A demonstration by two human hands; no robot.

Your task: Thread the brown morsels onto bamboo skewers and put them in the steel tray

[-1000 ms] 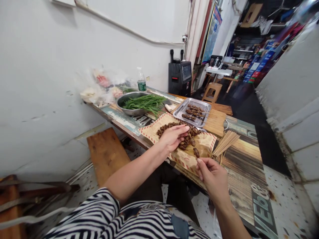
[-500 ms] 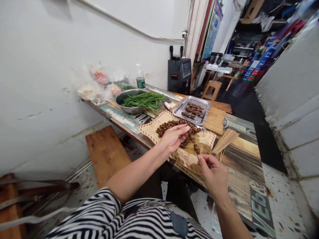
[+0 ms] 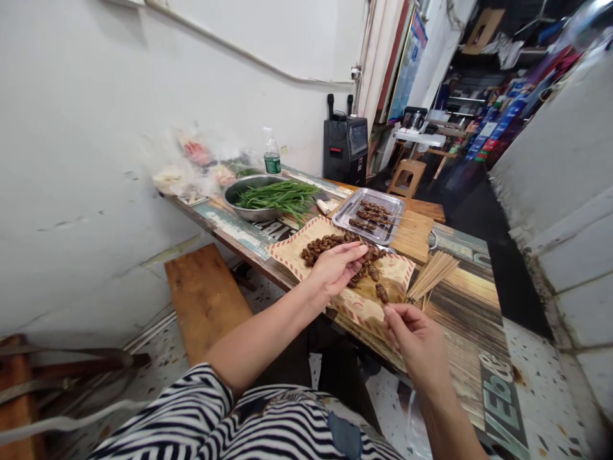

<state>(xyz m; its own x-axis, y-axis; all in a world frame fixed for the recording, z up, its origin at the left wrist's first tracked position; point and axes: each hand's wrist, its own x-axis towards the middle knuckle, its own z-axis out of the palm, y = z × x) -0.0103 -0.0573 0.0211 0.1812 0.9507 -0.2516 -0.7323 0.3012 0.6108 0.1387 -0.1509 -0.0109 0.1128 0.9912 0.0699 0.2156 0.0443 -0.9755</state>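
Observation:
Over the striped-edge paper (image 3: 293, 246), my left hand (image 3: 338, 265) is closed in a pinch on a brown insect pupa, mostly hidden by its fingers. A thin stick tip shows just above the thumb. My right hand (image 3: 416, 332) pinches the lower end of what appears to be a bamboo skewer. Between the two hands, two brown pupae sit in line; the lower pupa (image 3: 382, 293) is just above my right fingertips. A heap of brown pupae (image 3: 318, 248) lies on the paper behind my left hand.
Beyond the paper, a metal tray (image 3: 345, 214) holds several filled skewers, beside a wooden board (image 3: 414, 237). Loose bamboo skewers (image 3: 433, 275) lie to the right. A metal bowl (image 3: 234, 203) of green stalks, a bottle (image 3: 271, 156) and plastic bags (image 3: 191, 182) stand further left.
My right hand has shifted slightly down and to the right, and the pupae between the hands have moved the same way. My left hand stays nearly in place, still pinching.

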